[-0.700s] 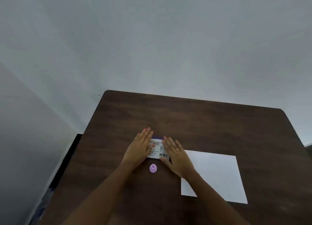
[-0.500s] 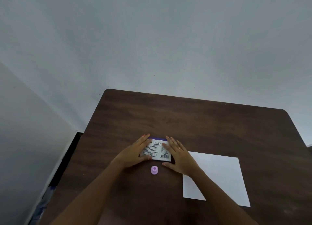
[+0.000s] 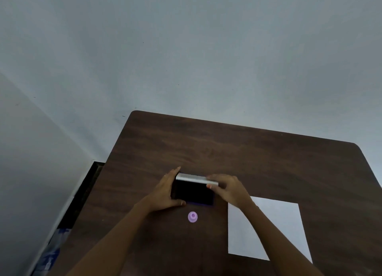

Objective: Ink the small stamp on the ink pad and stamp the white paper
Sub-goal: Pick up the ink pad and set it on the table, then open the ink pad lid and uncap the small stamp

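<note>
At table [image 3: 237, 149] centre: ink pad [image 3: 193, 194] lid now swung up, was shut 0.5 s ago. Left hand [image 3: 165, 193] clasps base, right hand [image 3: 229, 190] pinches lid edge. Small stamp [image 3: 192, 216] just in front, untouched. White paper [image 3: 277, 228] right, clear.

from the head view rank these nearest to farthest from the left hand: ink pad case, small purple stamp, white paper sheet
1. The open dark ink pad case: touching the left hand, which grips its left end.
2. The small round purple stamp: on the brown wooden table, just below the case.
3. The white paper sheet: farthest, to the right.
</note>
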A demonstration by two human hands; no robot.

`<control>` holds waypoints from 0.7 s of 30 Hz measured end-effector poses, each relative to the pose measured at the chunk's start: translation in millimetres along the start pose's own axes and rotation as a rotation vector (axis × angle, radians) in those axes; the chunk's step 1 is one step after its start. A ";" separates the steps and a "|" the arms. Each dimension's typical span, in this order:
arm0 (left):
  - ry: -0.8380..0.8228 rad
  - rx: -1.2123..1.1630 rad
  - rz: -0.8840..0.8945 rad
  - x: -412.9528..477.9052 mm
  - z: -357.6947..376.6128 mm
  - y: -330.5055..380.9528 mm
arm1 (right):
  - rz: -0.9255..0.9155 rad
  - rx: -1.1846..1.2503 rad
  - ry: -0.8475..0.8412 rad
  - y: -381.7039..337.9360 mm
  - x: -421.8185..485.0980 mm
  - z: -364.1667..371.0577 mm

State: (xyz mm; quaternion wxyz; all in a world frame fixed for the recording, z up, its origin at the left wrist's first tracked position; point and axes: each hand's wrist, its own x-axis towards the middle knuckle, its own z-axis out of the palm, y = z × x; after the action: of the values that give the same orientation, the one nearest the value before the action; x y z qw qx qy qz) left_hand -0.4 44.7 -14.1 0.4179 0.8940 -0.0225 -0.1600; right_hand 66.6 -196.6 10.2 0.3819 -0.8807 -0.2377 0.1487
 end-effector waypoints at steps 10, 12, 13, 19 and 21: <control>-0.036 0.128 -0.029 4.2 8.3 -7.6 | 0.184 -0.015 0.343 -6.8 62.4 17.2; -0.056 0.168 -0.020 5.1 8.1 -9.4 | 0.215 -0.123 0.338 -3.9 71.4 22.0; -0.061 0.185 -0.012 5.2 8.1 -10.0 | 0.219 -0.169 0.332 -2.2 74.3 24.0; -0.067 0.197 0.006 5.5 8.1 -11.2 | 0.224 -0.251 0.305 -0.6 76.7 26.9; -0.066 0.202 0.001 4.9 7.9 -10.3 | 0.180 -0.294 0.297 -3.4 71.8 25.5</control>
State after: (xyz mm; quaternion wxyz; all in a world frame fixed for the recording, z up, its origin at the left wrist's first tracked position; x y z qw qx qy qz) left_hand 0.9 44.7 -27.9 0.3247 0.9258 -0.0527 -0.1861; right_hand 114.7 -141.0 -9.9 0.2653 -0.9568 -0.1183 0.0146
